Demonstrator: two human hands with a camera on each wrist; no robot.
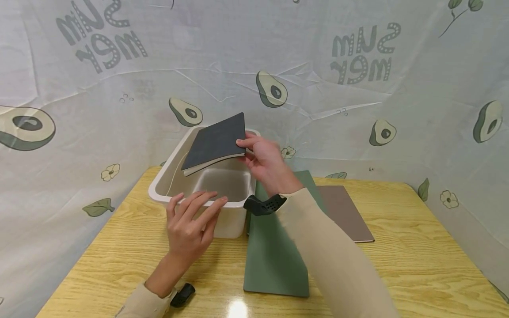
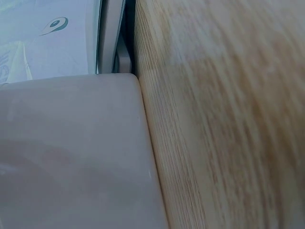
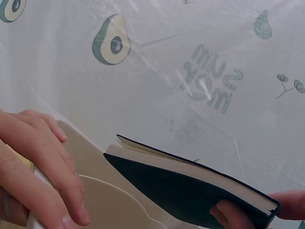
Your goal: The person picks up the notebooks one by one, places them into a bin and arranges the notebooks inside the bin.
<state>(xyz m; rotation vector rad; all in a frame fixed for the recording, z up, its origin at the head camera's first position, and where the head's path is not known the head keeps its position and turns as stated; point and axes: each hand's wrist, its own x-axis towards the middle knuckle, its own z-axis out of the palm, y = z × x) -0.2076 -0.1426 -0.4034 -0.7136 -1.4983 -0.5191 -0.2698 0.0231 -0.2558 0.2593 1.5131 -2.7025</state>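
A dark notebook is tilted above the white plastic bin. My right hand pinches it by its right edge, thumb on the upper cover and fingers beneath. In the right wrist view the notebook shows its page edges, with the upper cover slightly lifted at the far end. My left hand rests on the bin's near rim, its fingers extended over the edge. The left wrist view shows only the bin's outer wall and the table, with no hand in it.
Right of the bin, a green folder-like cover lies on the wooden table. A brownish-grey flat book lies farther right, partly beneath the green one. A printed curtain hangs behind and around the table.
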